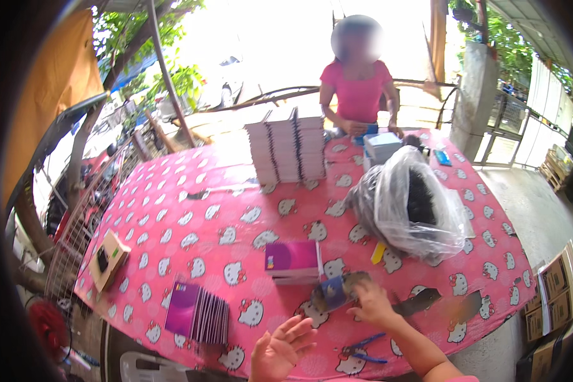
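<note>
My right hand (372,302) reaches over the table with its fingers on the right end of a short, roll-like thing, blue in the middle and brownish at its ends (335,292); its exact kind is unclear. Palm up and fingers stretched, my left hand (282,351) is above the near table edge, holding nothing. Just beyond the hands sits a small stack of purple-covered notebooks (293,260). More purple-covered notebooks (194,312) lie in an overlapping row to the left. Blue-handled pliers (367,350) rest near my right forearm.
Tall stacks of spiral-bound pads (286,149) stand farther back. A clear plastic bag with black contents (414,204) is at right. A co-worker in pink (358,92) handles something blue across the table. A cardboard piece (110,260) lies far left; boxes (554,290) stand right.
</note>
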{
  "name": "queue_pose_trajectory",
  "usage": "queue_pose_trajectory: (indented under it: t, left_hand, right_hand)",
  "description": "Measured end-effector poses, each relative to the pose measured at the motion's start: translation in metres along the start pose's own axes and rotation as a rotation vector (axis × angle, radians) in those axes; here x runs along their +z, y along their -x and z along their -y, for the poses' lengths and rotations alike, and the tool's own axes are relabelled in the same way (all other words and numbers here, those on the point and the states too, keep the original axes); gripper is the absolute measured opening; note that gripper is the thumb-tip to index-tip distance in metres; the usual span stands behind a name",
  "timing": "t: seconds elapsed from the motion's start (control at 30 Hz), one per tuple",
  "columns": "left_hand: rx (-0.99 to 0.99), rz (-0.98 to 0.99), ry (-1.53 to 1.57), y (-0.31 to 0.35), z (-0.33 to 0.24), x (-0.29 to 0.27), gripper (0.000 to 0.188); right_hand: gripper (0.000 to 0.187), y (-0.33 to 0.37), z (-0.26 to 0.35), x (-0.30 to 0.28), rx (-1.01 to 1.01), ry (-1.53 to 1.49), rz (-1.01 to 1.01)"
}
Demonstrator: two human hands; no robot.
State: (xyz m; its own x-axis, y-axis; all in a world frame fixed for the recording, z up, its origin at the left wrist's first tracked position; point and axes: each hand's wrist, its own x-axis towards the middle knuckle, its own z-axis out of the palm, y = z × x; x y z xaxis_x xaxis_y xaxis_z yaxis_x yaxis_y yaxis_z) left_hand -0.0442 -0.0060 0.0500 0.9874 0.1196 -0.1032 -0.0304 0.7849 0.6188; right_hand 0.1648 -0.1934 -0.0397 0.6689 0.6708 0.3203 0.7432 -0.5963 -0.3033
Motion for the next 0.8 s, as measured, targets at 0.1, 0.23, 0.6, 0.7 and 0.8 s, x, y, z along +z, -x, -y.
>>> queue_pose_trajectory:
  t: [0.1, 0.23, 0.6, 0.7, 0.8]
  left_hand:
    - [0.090, -0.075, -0.035, -0.007, -0.005, -0.011, 0.071]
    - [0.172, -0.069, -0.067, -0.009, -0.012, -0.014, 0.068]
    - [0.463, 0.531, -0.426, 0.012, -0.071, 0.112, 0.086]
    - [0.747, 0.749, -0.508, 0.021, -0.074, 0.160, 0.085]
    - [0.915, 0.832, -0.569, 0.046, -0.080, 0.179, 0.079]
  right_hand:
    - [0.032, 0.000, -0.019, 0.010, -0.026, -0.022, 0.174]
    - [0.016, -0.026, -0.040, -0.002, 0.219, -0.107, 0.072]
    - [0.046, -0.031, 0.083, -0.193, -0.340, -1.085, -0.063]
    - [0.048, -0.005, 0.135, -0.288, -0.540, -1.377, 0.209]
    - [0.044, 0.020, 0.140, -0.303, -0.656, -1.441, 0.218]
